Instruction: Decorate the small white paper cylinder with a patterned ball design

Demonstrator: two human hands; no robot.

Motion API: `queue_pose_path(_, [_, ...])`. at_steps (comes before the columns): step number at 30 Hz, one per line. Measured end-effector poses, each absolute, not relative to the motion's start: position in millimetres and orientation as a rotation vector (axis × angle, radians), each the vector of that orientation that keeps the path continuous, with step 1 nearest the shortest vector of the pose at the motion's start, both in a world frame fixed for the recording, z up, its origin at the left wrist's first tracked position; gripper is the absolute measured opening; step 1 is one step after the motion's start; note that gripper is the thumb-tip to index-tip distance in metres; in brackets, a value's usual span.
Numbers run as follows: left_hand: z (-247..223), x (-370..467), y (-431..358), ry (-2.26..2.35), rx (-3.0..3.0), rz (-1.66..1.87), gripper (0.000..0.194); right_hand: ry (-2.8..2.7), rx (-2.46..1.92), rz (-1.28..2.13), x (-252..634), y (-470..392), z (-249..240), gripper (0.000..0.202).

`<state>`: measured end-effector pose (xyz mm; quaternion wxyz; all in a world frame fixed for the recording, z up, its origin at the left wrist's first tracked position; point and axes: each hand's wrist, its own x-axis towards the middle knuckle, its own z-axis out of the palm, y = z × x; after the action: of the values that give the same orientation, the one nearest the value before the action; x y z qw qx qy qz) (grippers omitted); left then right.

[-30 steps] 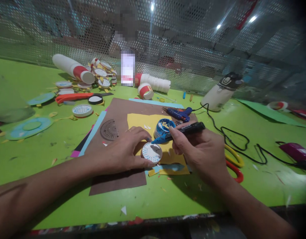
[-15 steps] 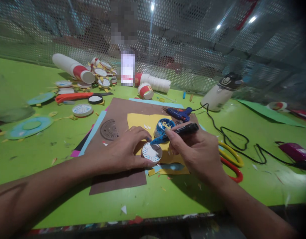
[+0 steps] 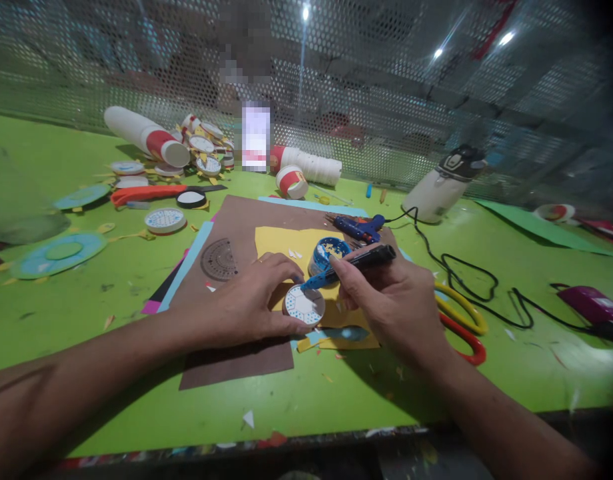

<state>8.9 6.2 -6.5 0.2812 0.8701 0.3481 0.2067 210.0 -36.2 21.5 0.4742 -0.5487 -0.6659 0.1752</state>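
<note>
Between the thumb and fingers of my left hand (image 3: 254, 293) is a round white disc (image 3: 305, 307), marked with dark lines and blue dots along its lower and left parts. My right hand (image 3: 394, 300) grips a black marker (image 3: 369, 261) with a blue front end, whose tip meets the disc's upper edge. Just behind the tip stands a small blue-rimmed tub (image 3: 329, 253) with yellow and white scraps in it. Yellow paper (image 3: 274, 240) lies under the disc, on top of a brown sheet (image 3: 241, 367).
A blue glue gun (image 3: 359, 227) trails a black cord to the right. Scissors with yellow and red handles (image 3: 466, 333) lie beside my right wrist. At the left are a red cutter (image 3: 151, 194), a dotted disc (image 3: 165, 221) and paper cups (image 3: 146, 137). A bottle (image 3: 439, 190) stands behind.
Almost nothing differs. The marker's back end has tilted very slightly, while its tip stays at the disc's upper edge and my left hand keeps its place.
</note>
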Motion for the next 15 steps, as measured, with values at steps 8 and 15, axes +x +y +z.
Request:
queue_pose_path(8, [-7.2,9.9,6.0,0.938,2.32,0.554,0.047,-1.607,-1.383,0.34,206.3,-36.8,17.9,0.033])
queue_pose_path(15, [-8.9,9.4,6.7,0.949,2.336,0.553,0.049,-1.523,-1.268,0.394,206.1,-41.7,25.9,0.027])
